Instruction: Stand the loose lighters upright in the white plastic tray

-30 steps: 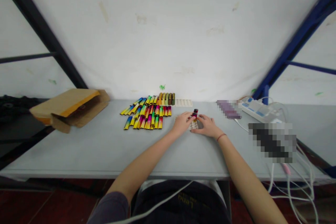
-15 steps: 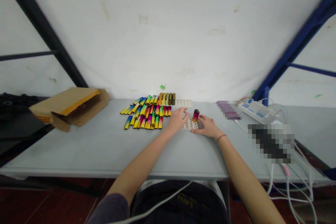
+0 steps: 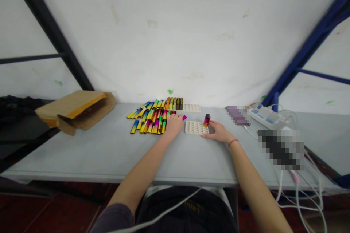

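Left hand (image 3: pixel 173 125) has moved off the tray, leftward to the right end of the pile of lighters (image 3: pixel 149 122). It is palm down, and a magenta-tipped lighter (image 3: pixel 184 117) shows just past its fingers; whether it grips anything, I cannot tell. Right hand (image 3: pixel 217 132) lies low and open, its fingertips at the right edge of the white tray (image 3: pixel 196 127). One upright rainbow lighter (image 3: pixel 207 120) stands just beyond the tray's far right corner, near the right hand's fingers, with nothing gripping it.

A narrow gap separates the tray from the pile. Behind the pile stands a row of upright lighters (image 3: pixel 175 103), with a second white tray (image 3: pixel 191 108) beside it at the bench's far edge. Open bench (image 3: pixel 82 153) runs wide between the hands and the near edge. To the left sits a cardboard envelope (image 3: pixel 76 111); far right, a power strip (image 3: pixel 265 115).
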Available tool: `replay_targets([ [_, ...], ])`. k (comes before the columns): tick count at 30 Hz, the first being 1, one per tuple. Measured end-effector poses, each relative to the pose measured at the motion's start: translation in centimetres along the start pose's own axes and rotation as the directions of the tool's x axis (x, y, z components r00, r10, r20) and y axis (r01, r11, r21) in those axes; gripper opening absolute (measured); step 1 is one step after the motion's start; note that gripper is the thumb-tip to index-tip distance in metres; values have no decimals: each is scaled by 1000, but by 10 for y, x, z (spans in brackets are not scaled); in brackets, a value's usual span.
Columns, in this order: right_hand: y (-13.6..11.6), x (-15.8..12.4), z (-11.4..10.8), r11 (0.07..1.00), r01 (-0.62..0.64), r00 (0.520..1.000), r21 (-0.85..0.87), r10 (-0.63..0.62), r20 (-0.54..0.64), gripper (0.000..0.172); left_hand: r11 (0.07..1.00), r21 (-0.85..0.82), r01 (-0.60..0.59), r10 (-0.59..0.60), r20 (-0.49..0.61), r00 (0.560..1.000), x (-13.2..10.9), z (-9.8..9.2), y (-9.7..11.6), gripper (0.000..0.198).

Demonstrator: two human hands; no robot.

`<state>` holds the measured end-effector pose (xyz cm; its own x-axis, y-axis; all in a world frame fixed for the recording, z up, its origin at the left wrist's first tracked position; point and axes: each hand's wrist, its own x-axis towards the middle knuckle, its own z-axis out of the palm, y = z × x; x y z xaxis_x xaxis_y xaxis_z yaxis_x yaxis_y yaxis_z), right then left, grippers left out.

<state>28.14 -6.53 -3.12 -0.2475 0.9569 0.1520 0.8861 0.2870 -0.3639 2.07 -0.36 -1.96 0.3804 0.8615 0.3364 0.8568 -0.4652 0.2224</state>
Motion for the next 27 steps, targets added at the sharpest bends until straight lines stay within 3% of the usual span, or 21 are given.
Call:
replay_targets([
  [5,1,0,2,1000,-25,1000,-4,24,-11,71,990,-112,-80,91,101,991,1,1,-3,22],
  [9,0,0,3,999,-31,999,-7,31,-7,70,920,-390,37,-23,39,999,1,-2,-7,18],
  [11,0,0,3,999,-31,1000,-7,31,-3,70,775,-622,113,-109,45,993,3,-3,-7,19],
  [15,2,0,3,1000,-20,1000,0,20,-4,70,352,-908,228,-214,159,964,9,-5,0,12],
  [17,3,0,3,1000,-12,1000,11,12,-7,70,208,-941,266,-242,214,946,10,-6,6,34],
  [21,5,1,5,999,-9,1000,41,10,-18,70,57,-940,335,-327,300,896,6,-9,17,62],
  [27,8,1,9,998,-16,999,64,18,-44,71,-171,-899,404,-409,438,801,1,-11,26,57],
])
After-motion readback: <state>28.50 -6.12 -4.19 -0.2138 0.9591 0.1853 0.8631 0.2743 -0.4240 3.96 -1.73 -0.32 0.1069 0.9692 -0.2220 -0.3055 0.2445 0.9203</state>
